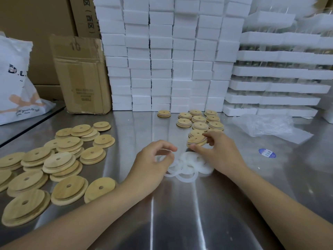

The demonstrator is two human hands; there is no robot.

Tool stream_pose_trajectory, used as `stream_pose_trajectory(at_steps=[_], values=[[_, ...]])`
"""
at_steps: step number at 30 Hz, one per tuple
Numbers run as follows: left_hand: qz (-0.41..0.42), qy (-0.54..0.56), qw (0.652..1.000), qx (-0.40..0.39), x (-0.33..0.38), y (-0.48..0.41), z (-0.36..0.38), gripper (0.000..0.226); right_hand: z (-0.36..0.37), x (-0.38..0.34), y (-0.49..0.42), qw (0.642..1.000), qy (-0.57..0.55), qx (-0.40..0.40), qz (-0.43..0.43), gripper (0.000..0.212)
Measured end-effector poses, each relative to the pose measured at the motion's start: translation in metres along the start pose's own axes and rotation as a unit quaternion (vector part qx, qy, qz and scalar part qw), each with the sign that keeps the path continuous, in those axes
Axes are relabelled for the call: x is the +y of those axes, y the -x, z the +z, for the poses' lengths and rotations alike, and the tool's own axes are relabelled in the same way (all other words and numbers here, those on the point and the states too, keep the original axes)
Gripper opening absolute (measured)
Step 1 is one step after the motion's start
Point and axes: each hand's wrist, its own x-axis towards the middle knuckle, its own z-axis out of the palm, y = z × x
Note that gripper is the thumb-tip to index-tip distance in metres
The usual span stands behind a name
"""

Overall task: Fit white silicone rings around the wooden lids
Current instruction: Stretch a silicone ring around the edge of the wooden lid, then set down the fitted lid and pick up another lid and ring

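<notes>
On a steel bench [180,213], the right hand [222,154] had its grip closed on one wooden lid [196,141], thumb and fingertips pinching its rim just beyond a heap of white silicone rings [188,166]. The left hand [153,159] appeared to pinch a single ring [163,153] in its curled grip over that heap, probably so the two could meet. Roughly twenty bare lids [59,159] lay overlapping at the left within reach, about ten set-aside lids [199,121] sat in tidy rows behind the hands, and the tangled rings numbered perhaps six.
</notes>
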Motion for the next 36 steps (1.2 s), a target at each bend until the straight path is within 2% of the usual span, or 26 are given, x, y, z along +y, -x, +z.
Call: stream_pose_trajectory(at_steps=[3, 6, 8, 10, 12, 16, 20, 24, 28, 30, 33, 36], values=[[0.071, -0.076, 0.994, -0.022, 0.005, 0.006, 0.003, 0.028, 0.004, 0.003, -0.001, 1.000, 0.002, -0.020, 0.003, 0.065], [0.106, -0.114, 0.987, -0.046, 0.009, 0.011, 0.004, 0.022, 0.007, 0.001, -0.002, 0.999, 0.014, -0.035, 0.004, 0.069], [0.110, -0.130, 0.984, -0.056, 0.011, 0.012, 0.004, 0.021, 0.005, -0.001, -0.001, 0.999, 0.023, -0.047, 0.006, 0.063], [0.106, -0.139, 0.982, -0.064, 0.012, 0.012, 0.003, 0.021, 0.005, -0.002, 0.001, 0.996, 0.037, -0.075, -0.010, 0.043], [0.105, -0.149, 0.981, -0.069, 0.013, 0.012, 0.004, 0.020, 0.005, -0.003, 0.003, 0.995, 0.042, -0.087, -0.022, 0.033], [0.093, -0.179, 0.977, -0.069, 0.013, 0.012, 0.003, 0.014, 0.004, -0.006, 0.002, 0.997, 0.039, -0.064, -0.006, 0.053], [0.089, -0.182, 0.977, -0.071, 0.013, 0.011, 0.004, 0.014, 0.007, -0.002, 0.001, 0.995, -0.024, -0.093, -0.016, 0.042], [0.097, -0.191, 0.974, -0.069, 0.012, 0.011, 0.005, 0.016, 0.013, -0.005, 0.004, 0.986, -0.048, -0.161, -0.016, 0.053], [0.101, -0.200, 0.972, -0.071, 0.014, 0.013, 0.004, 0.015, 0.014, -0.006, 0.004, 0.985, -0.034, -0.165, -0.031, 0.050], [0.128, -0.244, 0.958, -0.076, 0.020, 0.013, -0.004, 0.012, 0.013, -0.007, 0.005, 0.987, -0.030, -0.155, -0.033, 0.046], [0.189, -0.395, 0.897, -0.058, 0.030, 0.006, -0.030, 0.015, 0.011, -0.006, 0.007, 0.988, -0.029, -0.144, -0.039, 0.041], [0.139, -0.473, 0.870, -0.001, 0.036, -0.007, -0.071, 0.018, 0.009, -0.008, 0.008, 0.988, -0.034, -0.142, -0.045, 0.039]])
